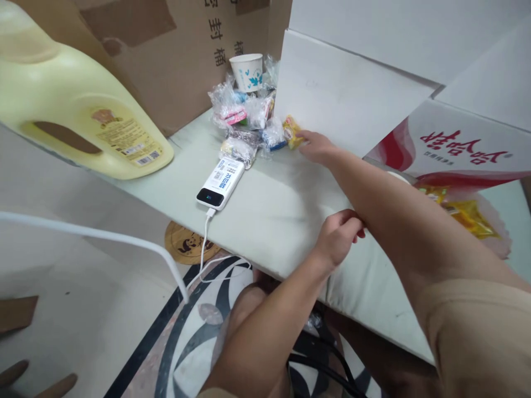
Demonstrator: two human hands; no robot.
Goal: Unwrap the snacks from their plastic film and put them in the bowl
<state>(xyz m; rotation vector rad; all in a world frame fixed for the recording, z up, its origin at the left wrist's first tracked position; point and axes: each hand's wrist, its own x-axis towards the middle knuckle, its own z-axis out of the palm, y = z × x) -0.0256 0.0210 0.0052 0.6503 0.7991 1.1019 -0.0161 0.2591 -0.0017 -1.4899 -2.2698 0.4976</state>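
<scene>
Right hand (317,146) outstretched, fingertips on yellow packet (292,131)

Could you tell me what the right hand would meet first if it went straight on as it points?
Most likely the small yellow crinkly plastic packet at the edge of the heap of clear-wrapped sweets. The right hand reaches almost to it; contact is unclear.

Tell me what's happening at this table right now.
A person has their right hand stretched across the pale green tabletop, fingertips at a small yellow wrapped snack on the edge of a pile of clear-wrapped snacks, beside a white cardboard box. Their left hand rests curled on the tabletop under that forearm. A white power bank lies nearby, cable plugged in.
</scene>
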